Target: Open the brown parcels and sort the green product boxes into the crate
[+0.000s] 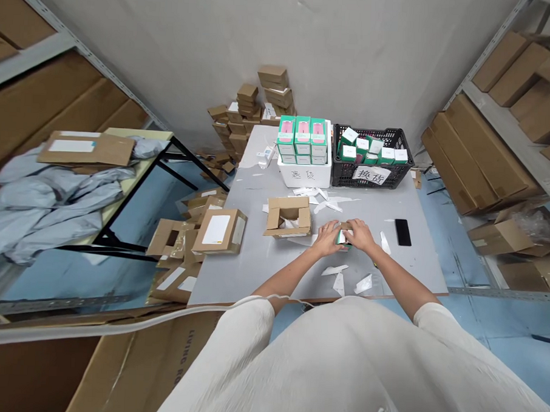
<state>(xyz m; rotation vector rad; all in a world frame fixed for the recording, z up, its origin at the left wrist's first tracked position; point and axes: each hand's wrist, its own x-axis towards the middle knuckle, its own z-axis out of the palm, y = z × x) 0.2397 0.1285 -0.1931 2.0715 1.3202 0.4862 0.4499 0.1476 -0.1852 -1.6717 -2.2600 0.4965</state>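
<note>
Between my two hands is a small green-and-white box (343, 238) on the grey table, its top end up and a brown cardboard piece at its far edge. My left hand (327, 238) grips the box from the left, fingers curved over its side. From the right, my right hand (360, 235) holds the same box with its fingers at the top edge. My fingers hide much of it, so I cannot tell whether its lid is fully closed. To the left stands an open brown carton (288, 232) with pale wrapping inside.
Behind are a white bin (303, 175) and a black crate (368, 178), both holding green boxes. Torn white scraps (339, 284) lie around my hands. A black phone (402, 232) is at right, a closed carton (215, 232) at the left edge. Shelves flank the table (263, 272).
</note>
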